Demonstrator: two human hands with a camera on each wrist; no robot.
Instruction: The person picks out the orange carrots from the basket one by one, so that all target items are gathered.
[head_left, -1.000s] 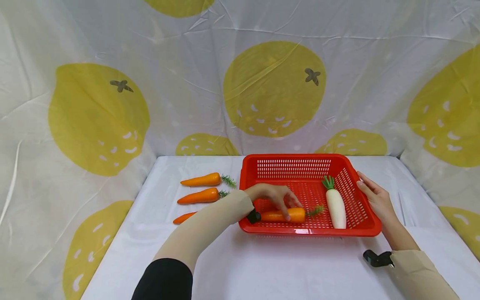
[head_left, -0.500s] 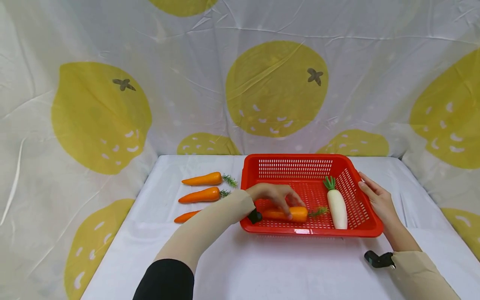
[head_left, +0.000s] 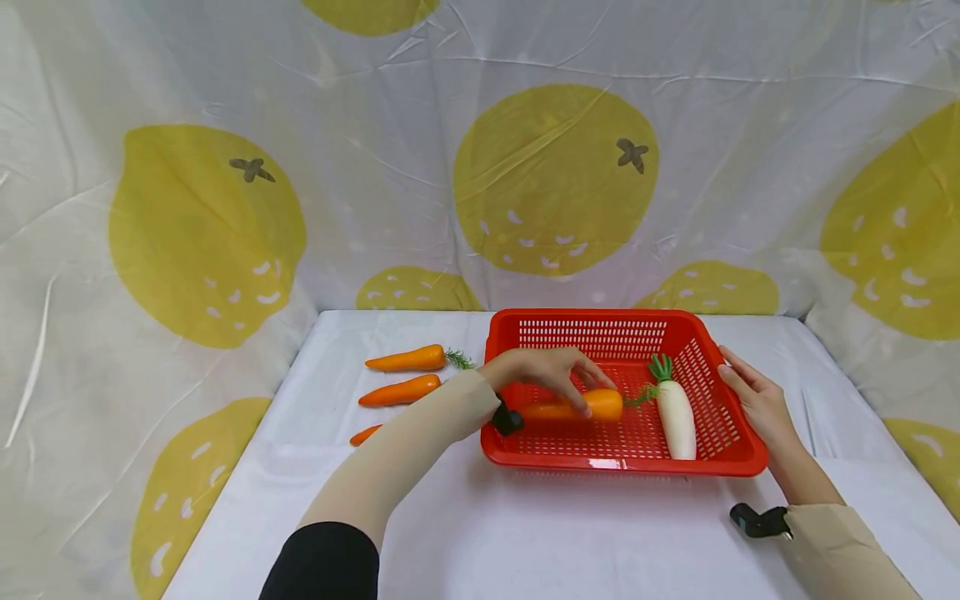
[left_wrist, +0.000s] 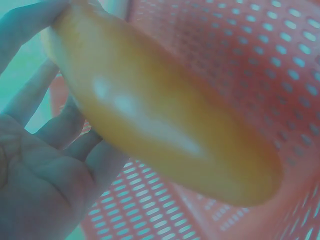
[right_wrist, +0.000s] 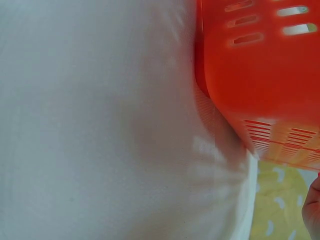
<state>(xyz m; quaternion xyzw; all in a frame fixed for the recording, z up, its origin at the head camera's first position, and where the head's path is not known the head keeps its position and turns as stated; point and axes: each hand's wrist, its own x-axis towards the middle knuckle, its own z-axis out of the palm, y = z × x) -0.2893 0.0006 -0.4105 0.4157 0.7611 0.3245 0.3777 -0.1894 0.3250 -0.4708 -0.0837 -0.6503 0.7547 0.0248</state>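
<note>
My left hand (head_left: 553, 372) reaches into the red plastic basket (head_left: 637, 465) and pinches an orange carrot (head_left: 606, 405) near its leafy top. In the left wrist view the carrot (left_wrist: 165, 110) hangs over the perforated basket wall, its tapered end free. The green fronds overlap the leaves of a white radish (head_left: 677, 421) lying at the basket's right side. At the right rim, my right hand (head_left: 759, 402) grips the basket with the thumb over the edge; its other fingers are partly hidden. Just a bit of that hand (right_wrist: 312, 207) shows in the right wrist view.
Two carrots lie left of the basket, the back carrot (head_left: 408, 358) and the middle carrot (head_left: 401, 390). A third, nearer carrot (head_left: 365, 435) is mostly hidden by my left sleeve. A lemon-print cloth (head_left: 555, 179) hangs behind the white-covered table (head_left: 570, 533).
My left hand has lifted the carrot off the basket's floor and moved it slightly toward the back. The right hand keeps its grip on the rim.
</note>
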